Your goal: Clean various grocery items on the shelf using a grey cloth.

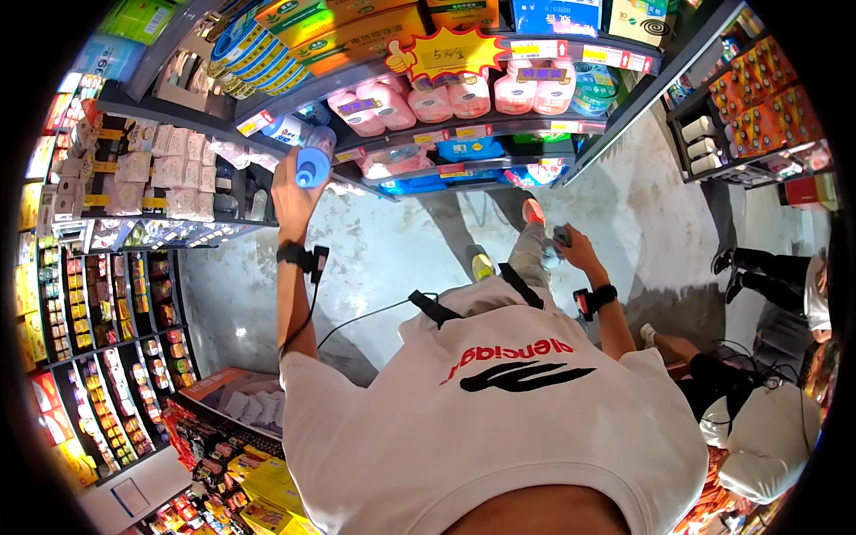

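Observation:
At the left end of the shelf, my left hand (296, 197) is wrapped around a bottle with a blue cap (312, 167), whose top faces up towards me. Another white and blue bottle (287, 129) sits on the shelf just beyond it. My right hand (580, 249) hangs low beside my leg, its fingers around a small item with a dark grey top (562, 235). A bluish, see-through part shows below that top, and its exact kind is unclear. Pink bottles (428, 103), in taped pairs, line the shelf (468, 127) ahead of me.
A yellow and red price sign (448, 55) juts from the shelf edge. Packs of tissue-like goods (177, 157) fill the left rack. Two other people (769, 267) (749, 414) are at the right. Yellow cartons (274, 488) stand behind me on the left.

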`<state>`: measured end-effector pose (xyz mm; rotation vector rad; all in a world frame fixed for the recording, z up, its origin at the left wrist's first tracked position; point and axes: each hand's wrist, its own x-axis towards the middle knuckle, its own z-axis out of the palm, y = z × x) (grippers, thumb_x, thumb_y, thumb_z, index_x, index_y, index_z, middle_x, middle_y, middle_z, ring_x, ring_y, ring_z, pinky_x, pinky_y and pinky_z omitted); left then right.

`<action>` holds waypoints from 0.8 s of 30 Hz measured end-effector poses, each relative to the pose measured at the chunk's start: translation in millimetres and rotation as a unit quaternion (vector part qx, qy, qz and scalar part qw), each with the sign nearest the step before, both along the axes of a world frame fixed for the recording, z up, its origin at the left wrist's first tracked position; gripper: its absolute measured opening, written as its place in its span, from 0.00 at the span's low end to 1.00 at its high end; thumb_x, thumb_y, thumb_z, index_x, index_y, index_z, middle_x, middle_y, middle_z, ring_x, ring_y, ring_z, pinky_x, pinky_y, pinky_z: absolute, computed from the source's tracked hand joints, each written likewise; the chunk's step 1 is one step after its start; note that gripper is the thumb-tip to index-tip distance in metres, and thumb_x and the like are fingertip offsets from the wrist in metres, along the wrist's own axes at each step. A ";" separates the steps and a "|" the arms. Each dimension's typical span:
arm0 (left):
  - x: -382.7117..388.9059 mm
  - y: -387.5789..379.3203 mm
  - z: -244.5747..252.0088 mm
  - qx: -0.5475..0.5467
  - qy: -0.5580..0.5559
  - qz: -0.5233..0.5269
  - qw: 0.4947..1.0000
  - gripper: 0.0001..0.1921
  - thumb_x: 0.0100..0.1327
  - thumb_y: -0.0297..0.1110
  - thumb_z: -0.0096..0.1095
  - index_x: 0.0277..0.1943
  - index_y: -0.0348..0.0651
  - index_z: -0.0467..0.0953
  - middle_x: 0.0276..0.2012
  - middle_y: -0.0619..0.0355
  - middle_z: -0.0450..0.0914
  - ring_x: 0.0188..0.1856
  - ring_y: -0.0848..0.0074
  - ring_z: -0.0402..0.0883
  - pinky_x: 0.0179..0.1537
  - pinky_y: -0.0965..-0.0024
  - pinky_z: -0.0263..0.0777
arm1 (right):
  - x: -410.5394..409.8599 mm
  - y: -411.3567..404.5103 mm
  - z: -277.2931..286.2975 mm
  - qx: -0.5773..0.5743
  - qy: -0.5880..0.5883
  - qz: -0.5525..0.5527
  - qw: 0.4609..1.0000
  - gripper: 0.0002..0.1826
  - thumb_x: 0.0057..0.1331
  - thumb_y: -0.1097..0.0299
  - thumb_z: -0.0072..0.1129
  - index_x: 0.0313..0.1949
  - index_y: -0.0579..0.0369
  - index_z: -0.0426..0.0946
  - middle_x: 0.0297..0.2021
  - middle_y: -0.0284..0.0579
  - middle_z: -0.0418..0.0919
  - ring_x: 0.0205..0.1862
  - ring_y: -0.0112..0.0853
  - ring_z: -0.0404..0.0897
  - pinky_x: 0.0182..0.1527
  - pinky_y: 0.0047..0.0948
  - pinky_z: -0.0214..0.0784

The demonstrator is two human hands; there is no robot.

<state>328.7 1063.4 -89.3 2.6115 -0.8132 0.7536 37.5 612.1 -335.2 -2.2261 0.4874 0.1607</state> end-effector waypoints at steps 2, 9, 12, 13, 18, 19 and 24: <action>24.6 -1.7 -5.7 -0.004 -0.018 -0.024 1.000 0.31 0.46 0.37 0.76 0.52 0.33 0.71 0.41 0.41 0.78 0.43 0.48 0.77 0.43 0.56 0.72 | -19.3 -2.5 -8.2 0.008 0.006 -0.004 1.000 0.20 0.57 0.62 0.63 0.47 0.54 0.71 0.36 0.56 0.79 0.41 0.54 0.78 0.40 0.43 0.69; 87.3 -10.8 -40.2 -0.030 0.065 -0.025 0.997 0.34 0.44 0.36 0.76 0.55 0.35 0.70 0.48 0.44 0.76 0.49 0.52 0.76 0.50 0.60 0.71 | -58.6 5.4 -29.5 0.044 0.033 -0.035 0.998 0.26 0.56 0.63 0.63 0.53 0.58 0.69 0.39 0.59 0.79 0.43 0.53 0.78 0.43 0.41 0.70; 101.7 -11.6 -55.1 -0.058 0.115 -0.022 0.991 0.36 0.41 0.34 0.77 0.56 0.36 0.70 0.50 0.43 0.76 0.51 0.53 0.76 0.53 0.61 0.70 | -70.8 2.7 -48.4 0.042 0.025 -0.063 0.997 0.29 0.56 0.62 0.64 0.54 0.60 0.68 0.42 0.61 0.78 0.47 0.53 0.77 0.45 0.43 0.70; 104.3 -14.0 -57.2 -0.065 0.116 -0.011 0.991 0.36 0.40 0.33 0.77 0.56 0.36 0.70 0.50 0.44 0.76 0.51 0.54 0.76 0.52 0.61 0.70 | -73.9 0.7 -51.3 0.037 0.030 -0.076 0.996 0.31 0.56 0.62 0.64 0.56 0.62 0.67 0.43 0.62 0.78 0.47 0.53 0.77 0.47 0.42 0.70; 136.8 -4.5 -61.6 -0.090 0.160 0.027 0.983 0.33 0.38 0.35 0.79 0.50 0.35 0.73 0.45 0.44 0.78 0.48 0.53 0.78 0.51 0.61 0.71 | -64.9 -8.1 -49.7 0.035 0.040 -0.086 0.995 0.28 0.57 0.62 0.64 0.54 0.63 0.68 0.39 0.58 0.80 0.41 0.43 0.80 0.46 0.35 0.70; 143.1 -3.9 -62.9 -0.084 0.162 0.031 0.983 0.34 0.38 0.38 0.80 0.49 0.35 0.72 0.45 0.43 0.78 0.46 0.53 0.78 0.50 0.61 0.71 | -62.3 -11.4 -49.3 0.031 0.039 -0.071 0.996 0.29 0.57 0.61 0.63 0.55 0.64 0.68 0.38 0.58 0.80 0.41 0.43 0.80 0.45 0.35 0.70; 151.6 9.0 -75.1 -0.128 0.186 -0.023 0.974 0.34 0.41 0.36 0.80 0.50 0.35 0.68 0.43 0.47 0.78 0.46 0.60 0.79 0.50 0.64 0.71 | -50.0 -14.5 -51.4 0.020 0.034 -0.059 0.998 0.30 0.58 0.61 0.63 0.56 0.65 0.67 0.37 0.58 0.80 0.40 0.44 0.80 0.44 0.35 0.70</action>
